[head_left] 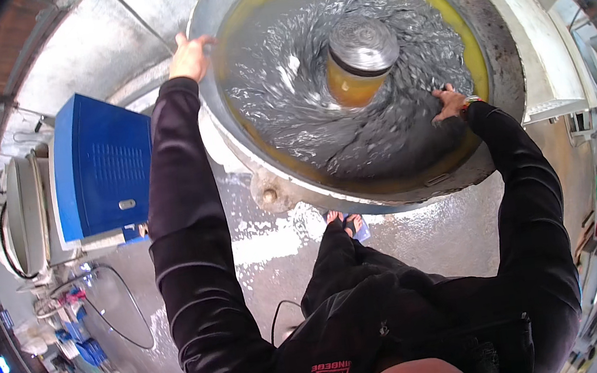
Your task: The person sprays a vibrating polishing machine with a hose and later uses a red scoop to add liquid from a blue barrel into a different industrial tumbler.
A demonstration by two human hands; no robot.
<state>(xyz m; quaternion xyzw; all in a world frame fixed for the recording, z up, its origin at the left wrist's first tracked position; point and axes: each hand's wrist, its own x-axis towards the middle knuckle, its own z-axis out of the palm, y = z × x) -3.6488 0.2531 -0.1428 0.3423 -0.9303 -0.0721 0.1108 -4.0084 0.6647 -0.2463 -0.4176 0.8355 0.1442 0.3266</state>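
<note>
A large round tub point(503, 64) with a yellow lining stands in front of me. Inside it lies a dark grey, wet-looking mass point(289, 113), streaked in a swirl pattern. From its middle rises a post point(358, 78), amber-coloured below with a shiny grey cap. My left hand point(189, 57) is at the tub's left rim, fingers apart, holding nothing that I can see. On the right side my right hand point(450, 103) reaches over the rim, fingers spread and bent at the surface of the grey mass. Whether its fingertips dip in is hard to tell. A band circles that wrist.
To the left stands a blue vented machine housing point(105, 162), with a dark hose point(125, 323) on the wet floor nearby. A pale metal chute-like box point(538, 45) adjoins the tub's right side. Containers and parts crowd both edges. My sandalled feet are close to the tub's base.
</note>
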